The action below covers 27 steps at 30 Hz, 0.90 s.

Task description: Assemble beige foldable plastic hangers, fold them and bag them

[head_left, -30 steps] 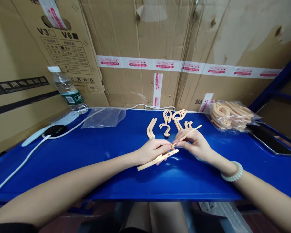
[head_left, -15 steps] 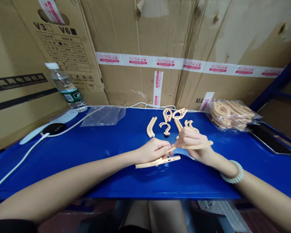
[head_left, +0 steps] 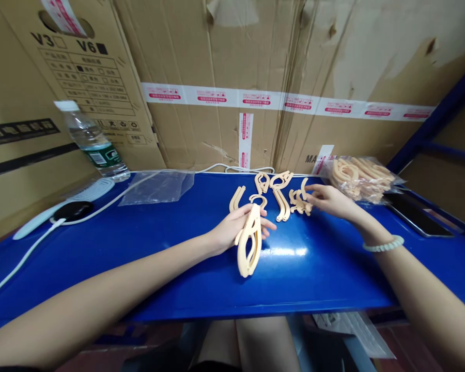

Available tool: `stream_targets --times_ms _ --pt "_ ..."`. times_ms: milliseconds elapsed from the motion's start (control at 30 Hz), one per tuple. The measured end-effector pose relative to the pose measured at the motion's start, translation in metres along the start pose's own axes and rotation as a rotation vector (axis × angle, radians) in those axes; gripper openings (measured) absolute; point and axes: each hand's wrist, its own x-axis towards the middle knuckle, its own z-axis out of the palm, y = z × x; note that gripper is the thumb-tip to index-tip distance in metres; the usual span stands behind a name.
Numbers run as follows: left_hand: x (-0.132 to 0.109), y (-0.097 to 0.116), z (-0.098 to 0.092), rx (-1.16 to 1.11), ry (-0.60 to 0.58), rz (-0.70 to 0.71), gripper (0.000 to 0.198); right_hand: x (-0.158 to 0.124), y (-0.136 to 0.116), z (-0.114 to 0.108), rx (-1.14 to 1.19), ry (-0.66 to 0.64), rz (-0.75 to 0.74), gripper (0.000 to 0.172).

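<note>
My left hand is closed on a beige plastic folding clothes hanger, its looped arms pointing down toward the table's front edge. Some fingers of that hand stick out to the right behind the hanger. Over at the right, my right hand pinches a small curved hanger hook, raised above a little pile of similar hooks. Two long curved hanger arms lie just left of that pile. Behind my left hand, a loose hook is partly covered by the held hanger.
More curved arms and two looped pieces, one here, lie on the blue table. A clear bag of beige parts and a dark phone are at right. A water bottle, hairbrush and plastic bag stand or lie left.
My right hand has left the hanger and moved right and away to the hooks, lifting one. In my left hand the hanger parts now hang together, folded downward. The view has shifted slightly right.
</note>
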Motion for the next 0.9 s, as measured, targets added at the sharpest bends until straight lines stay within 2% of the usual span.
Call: stream_targets --times_ms 67,133,267,367,500,600,733,900 --pt "-0.001 0.002 0.003 -0.02 0.048 -0.03 0.01 0.002 0.003 0.001 -0.047 -0.015 0.08 0.044" --pt "0.0 0.004 0.004 -0.035 0.073 -0.052 0.006 0.002 0.002 0.002 -0.076 -0.022 0.128 0.044" --pt "0.003 0.003 0.001 -0.052 0.084 -0.046 0.012 0.001 -0.001 0.002 -0.109 -0.068 0.202 0.037" --pt "0.004 0.001 -0.001 -0.061 0.072 -0.025 0.017 0.001 0.0 0.005 -0.219 -0.094 0.173 0.032" --pt "0.004 0.0 -0.002 -0.083 0.079 -0.022 0.021 0.001 0.005 0.009 -0.398 -0.046 0.117 0.032" --pt "0.005 0.001 -0.003 -0.093 0.078 -0.026 0.023 0.0 0.007 0.01 -0.413 -0.005 0.01 0.033" --pt "0.005 0.0 -0.004 -0.095 0.083 -0.031 0.023 -0.004 0.004 0.013 -0.261 -0.004 -0.276 0.043" --pt "0.004 0.0 -0.004 -0.1 0.098 -0.028 0.023 -0.006 0.001 0.021 -0.209 -0.06 -0.39 0.027"
